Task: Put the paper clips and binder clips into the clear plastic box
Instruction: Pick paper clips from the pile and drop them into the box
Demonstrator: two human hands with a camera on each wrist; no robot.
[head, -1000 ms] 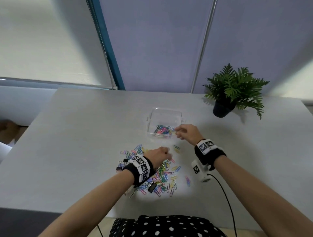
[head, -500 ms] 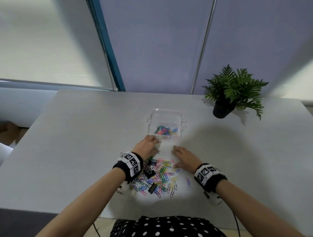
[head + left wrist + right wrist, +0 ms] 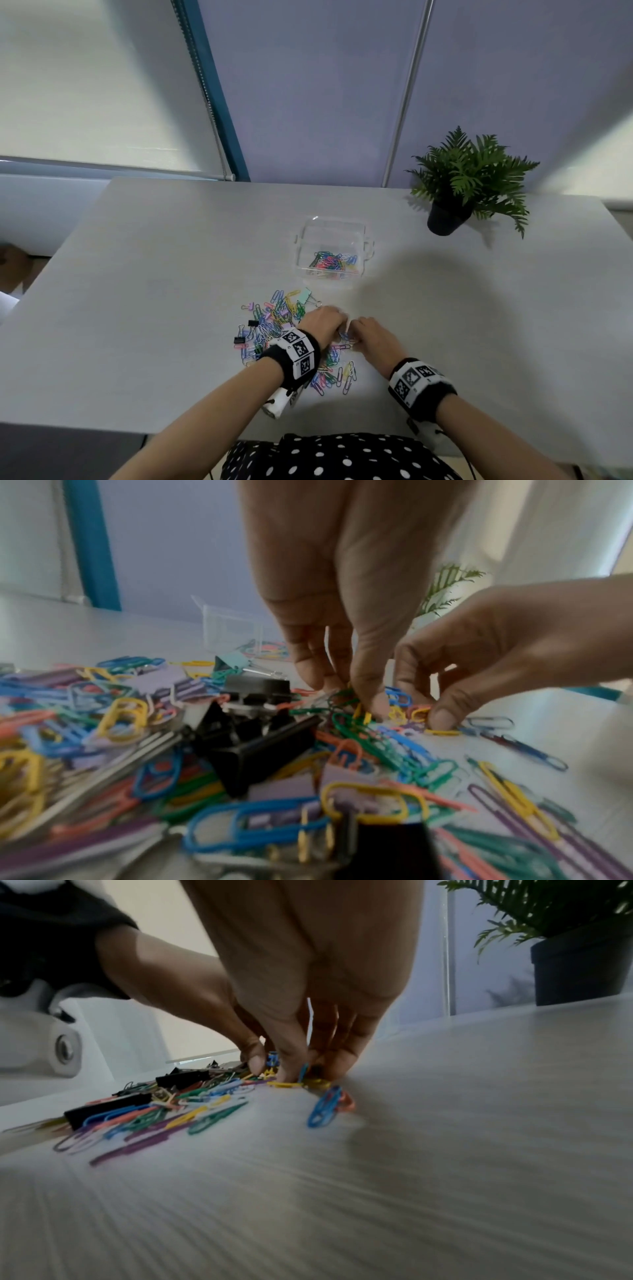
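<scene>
The clear plastic box (image 3: 301, 240) stands open mid-table with several coloured paper clips (image 3: 334, 262) inside. Nearer to me lies a loose pile of paper clips (image 3: 274, 317) mixed with black binder clips (image 3: 253, 739) and a mint binder clip (image 3: 305, 295). My left hand (image 3: 329, 323) and right hand (image 3: 364, 330) meet at the pile's right edge. In the left wrist view the left hand (image 3: 346, 693) pinches green and yellow clips, and the right hand (image 3: 421, 704) curls round a small bunch beside it. The right hand (image 3: 308, 1073) touches the table there.
A potted fern (image 3: 469, 181) in a black pot stands at the back right of the grey table (image 3: 154, 291). A window blind and a lilac partition rise behind the table. The table's near edge runs just under my forearms.
The left hand drew back from the box's front to the pile. The right hand shifted left, and both now meet with fingers curled into the clips at the pile's right edge.
</scene>
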